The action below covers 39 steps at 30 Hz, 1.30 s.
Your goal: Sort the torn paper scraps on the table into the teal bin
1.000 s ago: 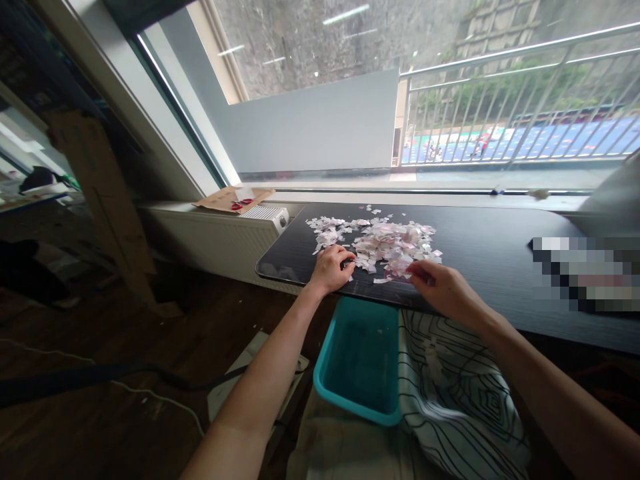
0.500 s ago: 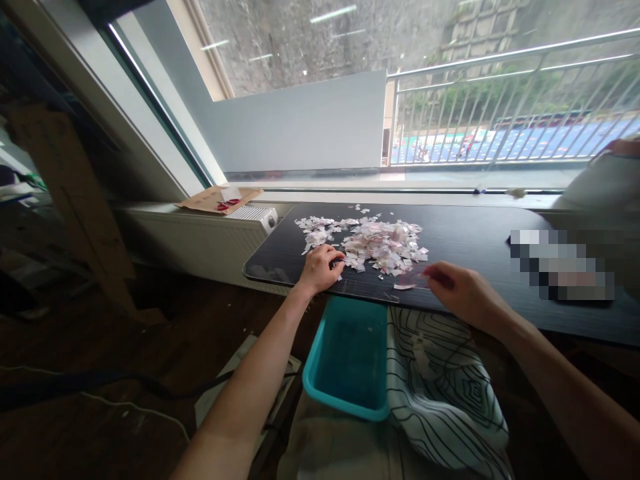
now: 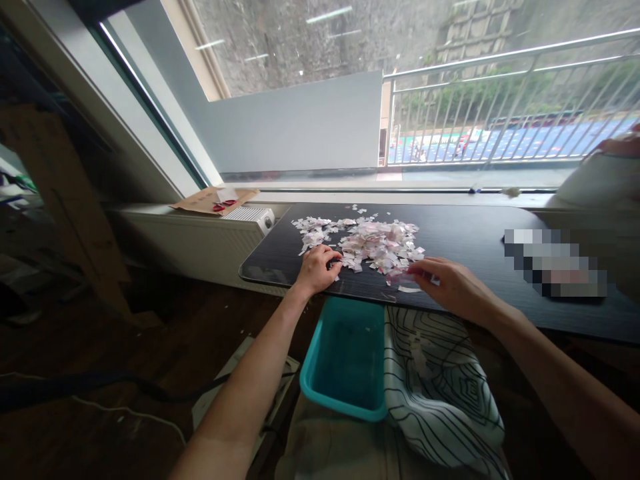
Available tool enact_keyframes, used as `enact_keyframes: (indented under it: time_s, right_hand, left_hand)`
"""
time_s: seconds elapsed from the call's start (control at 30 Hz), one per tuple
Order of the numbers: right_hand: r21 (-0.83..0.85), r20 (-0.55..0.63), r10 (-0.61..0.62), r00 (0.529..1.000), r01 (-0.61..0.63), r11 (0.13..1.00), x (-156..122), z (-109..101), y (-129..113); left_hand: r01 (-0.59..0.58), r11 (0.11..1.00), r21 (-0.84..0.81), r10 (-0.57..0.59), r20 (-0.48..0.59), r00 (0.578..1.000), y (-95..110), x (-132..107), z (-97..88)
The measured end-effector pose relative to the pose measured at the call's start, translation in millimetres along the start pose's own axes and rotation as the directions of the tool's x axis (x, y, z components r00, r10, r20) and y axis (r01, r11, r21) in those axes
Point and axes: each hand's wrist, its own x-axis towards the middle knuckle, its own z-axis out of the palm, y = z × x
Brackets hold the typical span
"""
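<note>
A loose heap of small white and pinkish paper scraps lies on the dark tabletop. At the heap's near left edge rests my left hand, its fingers curled in; whatever they hold is hidden. My right hand is at the heap's near right side, thumb and fingers pinched on a thin pinkish paper strip that is blurred. Just below those fingers a white paper strip lies on the table. Under the table's front edge sits a turquoise plastic tub on my lap.
A striped cloth with scraps on it lies beside the tub. Red-handled scissors rest on brown cardboard on the radiator. A pixelated object lies on the table's right, near a pale bulky shape.
My right hand has moved left towards the paper heap with the pinkish strip. My left hand stays in place, and the view has shifted slightly.
</note>
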Motion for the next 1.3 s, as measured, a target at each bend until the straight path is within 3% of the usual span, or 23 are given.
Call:
enact_keyframes:
  time_s: [0.1,0.27,0.47,0.63,0.9,1.1,1.3]
  right_hand:
    - [-0.007,-0.024,0.020,1.000,-0.021,1.000,-4,-7,3]
    - [0.094,-0.015,0.033,0.999,-0.031,0.995,-4,-1,10]
    - [0.172,-0.019,0.075,0.997,-0.071,0.982,-26,-7,31]
    - [0.234,-0.065,0.103,0.993,-0.085,0.969,-27,2,38]
    - [0.307,0.012,0.132,0.991,-0.129,0.943,-61,-8,36]
    - [0.301,-0.045,0.085,0.995,-0.067,0.951,-44,1,24]
    - [0.273,0.035,0.067,0.997,-0.074,0.959,-51,-6,25]
  left_hand:
    - [-0.007,1.000,-0.007,0.007,-0.006,1.000,1,0,-0.8]
    - [-0.040,0.999,-0.009,0.040,-0.021,0.999,3,-1,-2.9]
    - [-0.058,0.998,-0.025,0.058,-0.013,0.998,1,1,-2.0]
    - [-0.070,0.997,-0.022,0.070,-0.016,0.997,2,1,-3.5]
    - [-0.069,0.997,-0.028,0.068,-0.020,0.997,1,1,-2.5]
    - [-0.069,0.997,-0.022,0.069,-0.013,0.998,2,1,-3.2]
    - [-0.072,0.997,-0.028,0.072,-0.013,0.997,1,1,-3.3]
